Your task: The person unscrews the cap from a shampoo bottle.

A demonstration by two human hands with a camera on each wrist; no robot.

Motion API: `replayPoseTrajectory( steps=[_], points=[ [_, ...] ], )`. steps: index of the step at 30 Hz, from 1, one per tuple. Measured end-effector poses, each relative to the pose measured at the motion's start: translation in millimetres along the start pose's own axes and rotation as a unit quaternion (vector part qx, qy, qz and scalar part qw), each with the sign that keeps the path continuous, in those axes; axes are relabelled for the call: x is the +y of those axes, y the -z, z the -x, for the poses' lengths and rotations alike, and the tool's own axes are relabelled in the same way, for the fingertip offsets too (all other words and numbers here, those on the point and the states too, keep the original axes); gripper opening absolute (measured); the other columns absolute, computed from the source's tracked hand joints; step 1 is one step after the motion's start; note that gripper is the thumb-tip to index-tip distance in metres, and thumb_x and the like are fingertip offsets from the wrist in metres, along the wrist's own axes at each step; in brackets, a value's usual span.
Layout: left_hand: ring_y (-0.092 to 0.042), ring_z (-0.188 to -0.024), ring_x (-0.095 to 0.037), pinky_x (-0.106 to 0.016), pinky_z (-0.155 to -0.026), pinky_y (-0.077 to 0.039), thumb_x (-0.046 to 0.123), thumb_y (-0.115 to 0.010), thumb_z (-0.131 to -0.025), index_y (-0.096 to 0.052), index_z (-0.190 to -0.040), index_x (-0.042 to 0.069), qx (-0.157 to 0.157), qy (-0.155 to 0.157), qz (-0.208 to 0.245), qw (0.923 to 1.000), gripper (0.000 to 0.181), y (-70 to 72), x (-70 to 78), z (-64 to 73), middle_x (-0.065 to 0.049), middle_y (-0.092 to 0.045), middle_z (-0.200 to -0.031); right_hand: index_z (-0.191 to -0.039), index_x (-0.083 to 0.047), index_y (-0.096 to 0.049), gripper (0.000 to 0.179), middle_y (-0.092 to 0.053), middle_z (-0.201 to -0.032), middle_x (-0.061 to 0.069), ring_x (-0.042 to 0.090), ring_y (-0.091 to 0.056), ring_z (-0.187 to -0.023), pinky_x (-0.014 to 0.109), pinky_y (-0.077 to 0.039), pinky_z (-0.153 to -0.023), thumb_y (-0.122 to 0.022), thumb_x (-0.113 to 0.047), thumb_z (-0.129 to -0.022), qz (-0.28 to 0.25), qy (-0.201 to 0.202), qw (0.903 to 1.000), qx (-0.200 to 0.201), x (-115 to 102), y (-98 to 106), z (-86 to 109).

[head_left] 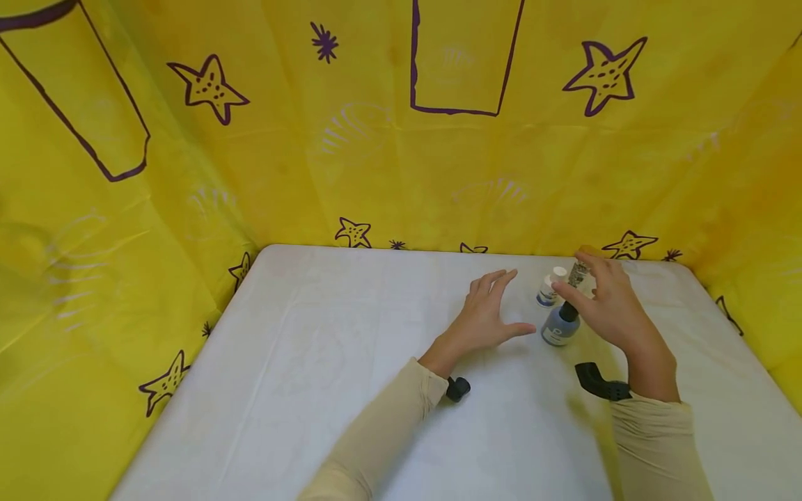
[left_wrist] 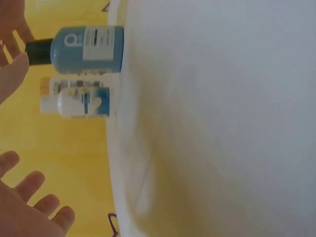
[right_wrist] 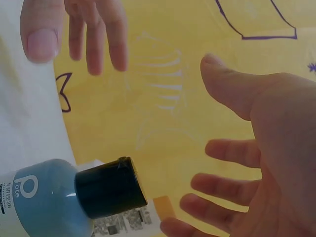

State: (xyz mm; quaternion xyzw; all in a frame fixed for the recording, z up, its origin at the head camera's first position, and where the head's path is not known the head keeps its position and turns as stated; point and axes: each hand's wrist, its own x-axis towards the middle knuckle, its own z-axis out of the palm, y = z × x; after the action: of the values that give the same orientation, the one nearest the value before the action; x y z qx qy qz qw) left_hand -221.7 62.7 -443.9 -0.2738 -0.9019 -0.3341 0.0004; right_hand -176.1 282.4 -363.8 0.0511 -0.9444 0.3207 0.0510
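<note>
A blue bottle with a black cap stands upright on the white table. My left hand hovers to its left with fingers spread and thumb pointing toward it, holding nothing. Above and to the right of the cap is my right hand, its fingers parted and thumb apart, also without a grip on anything. Behind the blue bottle stands a smaller white bottle with a blue-and-white label. Close to it is a pack with a patterned side and orange top, partly hidden by the right hand.
Yellow cloth with starfish drawings encloses the table at the back and sides. Black wrist mounts sit by both sleeves. The bottles are grouped toward the table's back right.
</note>
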Motion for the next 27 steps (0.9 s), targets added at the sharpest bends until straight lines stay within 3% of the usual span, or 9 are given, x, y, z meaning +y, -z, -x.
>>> replayPoseTrajectory(
  steps=[6,11,15,20,27],
  points=[
    [-0.031,-0.148,-0.02,-0.037,-0.121,-0.036,0.061,-0.076,-0.084,-0.027,-0.161,0.029,-0.009,-0.006,-0.003,0.9999,0.097,-17.7,17.1,-5.4,0.004,-0.033,-0.162,-0.16,0.002,-0.023,0.086,-0.031,-0.146,0.039,0.057,-0.045,-0.126,0.071,-0.047,-0.095,-0.056,-0.052,-0.102,0.008,-0.023,0.9994,-0.024,6.7,-2.1,3.2],
    [-0.041,-0.135,-0.016,-0.027,-0.11,-0.044,0.059,-0.079,-0.082,-0.034,-0.158,0.027,-0.005,-0.008,0.022,0.9997,0.094,-30.6,27.1,-11.0,0.004,-0.043,-0.154,-0.156,0.004,-0.031,0.081,-0.034,-0.144,0.039,0.056,-0.049,-0.124,0.069,-0.049,-0.093,-0.055,-0.051,-0.102,0.017,-0.02,0.999,-0.036,9.6,-2.0,2.5],
    [-0.048,-0.124,-0.013,-0.021,-0.099,-0.047,0.057,-0.08,-0.082,-0.041,-0.154,0.027,-0.009,-0.001,0.058,0.9983,0.087,-40.5,31.4,-18.0,0.003,-0.048,-0.147,-0.152,0.007,-0.037,0.077,-0.034,-0.145,0.039,0.055,-0.05,-0.122,0.068,-0.049,-0.093,-0.054,-0.051,-0.103,0.021,-0.026,0.9977,-0.059,11.5,0.2,3.4],
    [-0.054,-0.117,-0.008,-0.02,-0.099,-0.048,0.057,-0.08,-0.081,-0.046,-0.15,0.025,-0.031,0.004,0.079,0.9964,0.084,-51.1,35.4,-26.2,0.005,-0.055,-0.138,-0.148,0.01,-0.042,0.076,-0.036,-0.146,0.039,0.055,-0.052,-0.121,0.067,-0.049,-0.094,-0.055,-0.05,-0.103,0.027,-0.027,0.9957,-0.084,15.4,1.8,4.5],
    [-0.063,-0.109,-0.004,-0.013,-0.092,-0.05,0.053,-0.082,-0.082,-0.06,-0.136,0.017,-0.04,-0.009,0.087,0.9954,0.069,-58.3,36.5,-32.7,0.006,-0.067,-0.128,-0.139,0.009,-0.053,0.068,-0.057,-0.13,0.031,0.048,-0.062,-0.112,0.059,-0.054,-0.089,-0.065,-0.044,-0.099,0.039,-0.013,0.9935,-0.106,22.0,1.4,2.7]
  ],
)
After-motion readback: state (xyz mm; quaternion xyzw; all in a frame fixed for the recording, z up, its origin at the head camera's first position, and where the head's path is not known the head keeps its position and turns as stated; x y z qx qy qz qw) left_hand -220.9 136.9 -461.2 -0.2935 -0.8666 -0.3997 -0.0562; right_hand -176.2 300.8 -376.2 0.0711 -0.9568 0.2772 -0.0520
